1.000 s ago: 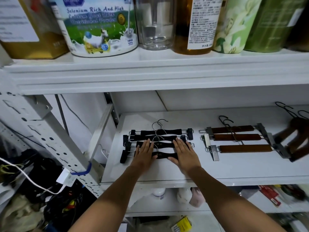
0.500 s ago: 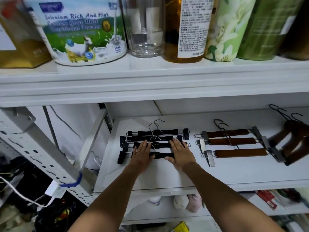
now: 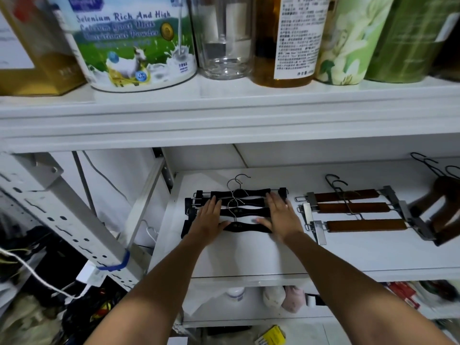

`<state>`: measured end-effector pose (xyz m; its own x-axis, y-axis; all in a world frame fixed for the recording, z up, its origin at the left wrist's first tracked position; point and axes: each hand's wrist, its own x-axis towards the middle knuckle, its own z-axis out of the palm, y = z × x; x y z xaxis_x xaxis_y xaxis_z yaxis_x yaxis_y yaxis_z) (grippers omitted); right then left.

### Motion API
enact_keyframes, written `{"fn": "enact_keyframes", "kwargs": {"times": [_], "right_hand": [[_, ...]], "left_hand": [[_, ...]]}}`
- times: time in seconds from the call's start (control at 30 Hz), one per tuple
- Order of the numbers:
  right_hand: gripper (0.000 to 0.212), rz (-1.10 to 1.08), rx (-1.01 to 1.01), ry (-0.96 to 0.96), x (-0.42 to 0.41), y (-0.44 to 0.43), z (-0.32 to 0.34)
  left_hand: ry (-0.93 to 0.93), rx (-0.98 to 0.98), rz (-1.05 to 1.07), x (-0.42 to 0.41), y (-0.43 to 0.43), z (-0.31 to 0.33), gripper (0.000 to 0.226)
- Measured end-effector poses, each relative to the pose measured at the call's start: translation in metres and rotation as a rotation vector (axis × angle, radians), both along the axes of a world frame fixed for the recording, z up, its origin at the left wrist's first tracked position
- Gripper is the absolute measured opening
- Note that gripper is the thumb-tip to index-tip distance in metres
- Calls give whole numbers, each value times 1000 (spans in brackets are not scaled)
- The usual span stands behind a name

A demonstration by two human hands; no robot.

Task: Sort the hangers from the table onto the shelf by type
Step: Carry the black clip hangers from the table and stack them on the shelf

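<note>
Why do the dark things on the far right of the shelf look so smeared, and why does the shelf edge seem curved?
Head view: the dark hangers at the right edge are blurred, apparently by motion; the wide-angle lens bows the upper shelf edge; light is dim and even, so the black hangers under both hands show little detail.

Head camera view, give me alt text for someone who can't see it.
Both hands, left hand and right hand, lie flat with fingers spread on a row of black clip hangers on a white shelf. Brown wooden clip hangers lie to their right.
</note>
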<state>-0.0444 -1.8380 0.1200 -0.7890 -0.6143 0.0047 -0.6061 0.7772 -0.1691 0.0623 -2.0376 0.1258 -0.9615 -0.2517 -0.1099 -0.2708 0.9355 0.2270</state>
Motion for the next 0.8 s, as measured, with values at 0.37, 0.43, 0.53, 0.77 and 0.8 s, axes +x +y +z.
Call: {"fn": "enact_keyframes", "kwargs": {"times": [0.37,0.43,0.53,0.77,0.8], "right_hand": [[92,-316,-26,-211,-36,-10,-4],[91,-311,-34,-226,-37,-13,-4],[91,-329,-101,-235,-34,-18,-4],[95,-318,-94,-220,-35,-20,-2],[95,-306,-85,-216,-35,-20,-2]], "left_hand": [[-126,-12,-55,-4,-17,-13,86],[-128,2,-60,-5,-15,-15,85],[-127,28,-57,-5,-14,-16,85],[-133,101,-30,-4,-9,-16,87],[-132,105,-29,-4,-9,-16,87]]}}
